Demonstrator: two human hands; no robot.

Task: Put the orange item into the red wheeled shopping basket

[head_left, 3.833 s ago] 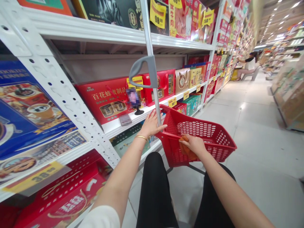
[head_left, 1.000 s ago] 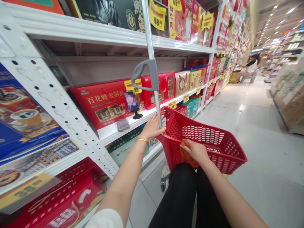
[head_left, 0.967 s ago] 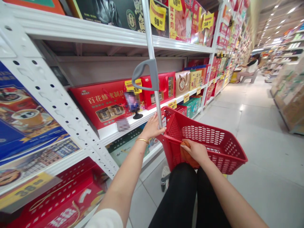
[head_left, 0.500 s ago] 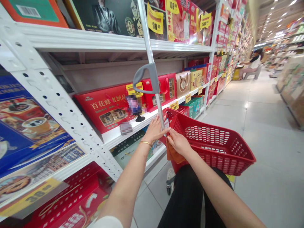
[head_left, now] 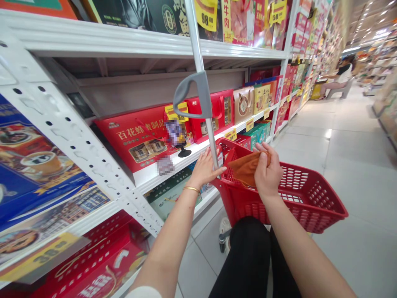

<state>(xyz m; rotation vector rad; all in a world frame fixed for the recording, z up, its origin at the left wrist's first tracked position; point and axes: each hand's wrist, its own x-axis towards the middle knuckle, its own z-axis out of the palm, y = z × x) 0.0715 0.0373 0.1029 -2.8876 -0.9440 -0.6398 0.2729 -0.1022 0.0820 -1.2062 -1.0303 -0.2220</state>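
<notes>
My left hand (head_left: 205,169) wraps the metal pole (head_left: 211,138) of a red plastic wheeled shopping basket (head_left: 316,211), just below the pole's grey loop handle (head_left: 194,93). My right hand (head_left: 267,171) is raised over the basket and pinches a corner of an orange-brown cloth (head_left: 245,167). The cloth hangs to the left of that hand, above the basket's mesh wall. A gold bangle (head_left: 191,190) circles my left wrist. The basket's floor is hidden from this angle.
White perforated steel shelving (head_left: 77,136) runs along the left, close to my left arm, stocked with red gift boxes (head_left: 139,140) and yellow price tags. A tiled aisle floor (head_left: 350,165) stretches ahead. A seated person (head_left: 339,78) is far down the aisle.
My right hand has lifted the cloth out of the basket and up to the rim. The basket has shifted slightly right in view, and my left hand stays on the pole.
</notes>
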